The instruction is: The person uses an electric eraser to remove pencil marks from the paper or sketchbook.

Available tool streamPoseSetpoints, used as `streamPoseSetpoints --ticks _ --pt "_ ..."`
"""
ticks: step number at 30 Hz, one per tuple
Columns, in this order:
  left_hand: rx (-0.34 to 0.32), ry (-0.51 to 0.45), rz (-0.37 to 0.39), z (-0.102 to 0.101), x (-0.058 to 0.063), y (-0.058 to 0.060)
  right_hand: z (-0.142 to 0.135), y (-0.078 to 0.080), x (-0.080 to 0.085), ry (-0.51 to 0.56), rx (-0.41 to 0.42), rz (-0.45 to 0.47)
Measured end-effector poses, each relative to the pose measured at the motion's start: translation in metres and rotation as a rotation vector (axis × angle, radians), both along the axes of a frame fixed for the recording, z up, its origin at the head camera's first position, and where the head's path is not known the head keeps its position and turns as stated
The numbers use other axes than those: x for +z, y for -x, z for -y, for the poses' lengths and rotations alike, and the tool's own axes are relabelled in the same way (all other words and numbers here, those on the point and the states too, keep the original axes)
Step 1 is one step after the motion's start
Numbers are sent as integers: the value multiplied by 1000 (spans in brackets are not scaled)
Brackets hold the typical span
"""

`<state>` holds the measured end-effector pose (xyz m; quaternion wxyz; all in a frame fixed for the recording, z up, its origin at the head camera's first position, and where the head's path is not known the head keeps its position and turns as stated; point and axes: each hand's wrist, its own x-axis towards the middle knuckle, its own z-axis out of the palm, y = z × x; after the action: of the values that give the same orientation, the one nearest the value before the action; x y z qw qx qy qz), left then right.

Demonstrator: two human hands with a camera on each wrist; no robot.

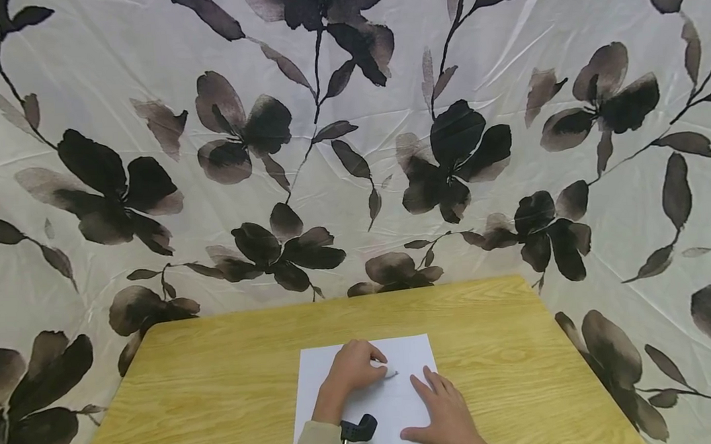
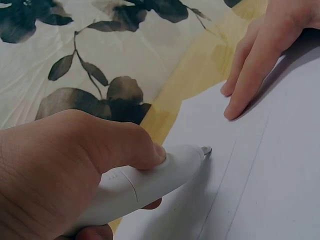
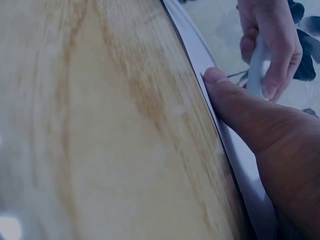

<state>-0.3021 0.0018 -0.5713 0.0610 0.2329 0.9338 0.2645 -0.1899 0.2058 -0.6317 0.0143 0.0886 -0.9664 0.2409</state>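
Note:
My left hand grips a thick white electric eraser, its thumb pressed along the barrel. The short metal tip points toward the white paper, close over it and beside two faint pencil lines. My right hand lies with fingers spread on the paper's right part. In the right wrist view its thumb rests along the paper's edge, and the left hand with the eraser shows beyond. The palm side of the left grip is partly hidden.
The paper lies on a yellow wood-grain table near its front. Behind and around the table hangs a white cloth with dark flowers. A black wrist device sits on the left wrist, over the paper.

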Motion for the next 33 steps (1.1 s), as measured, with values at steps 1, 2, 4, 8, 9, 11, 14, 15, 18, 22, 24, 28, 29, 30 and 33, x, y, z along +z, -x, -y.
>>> streamPoseSetpoints --ticks 1,2,4,8,9,11,14,15,18,22,24,28,29,30,33 --pt "-6 1 -1 -2 0 0 0 0 0 -1 -1 3" --pt "-11 3 -1 -4 -1 0 -1 0 0 -5 -3 9" --pt "-10 7 -6 -6 -1 0 -1 1 0 -7 -3 18" --pt "4 10 -7 -3 -1 0 1 1 1 -8 -4 25" --pt "8 7 -4 -1 -1 0 2 1 1 -5 -3 24" --pt "16 -11 10 4 -3 0 3 0 2 -11 -2 32" --pt "29 -63 20 18 -4 -1 3 0 4 -10 -5 54" --pt "27 -90 20 24 -5 -2 3 -1 4 -7 -7 57" --pt "24 -134 -3 44 -5 -5 3 -1 5 -4 -10 43" --pt "37 -154 -12 76 -7 -14 2 -2 3 -2 -8 -13" --pt "55 -167 -3 91 -8 -21 2 -1 2 3 -1 -31" --pt "101 -190 20 114 -12 -36 2 -1 0 8 25 12" --pt "105 -194 8 119 -14 -39 2 -1 0 7 29 29" --pt "114 -195 3 123 -15 -42 2 -1 0 5 28 44" --pt "136 -197 -19 131 -16 -46 2 0 -1 -5 15 45"
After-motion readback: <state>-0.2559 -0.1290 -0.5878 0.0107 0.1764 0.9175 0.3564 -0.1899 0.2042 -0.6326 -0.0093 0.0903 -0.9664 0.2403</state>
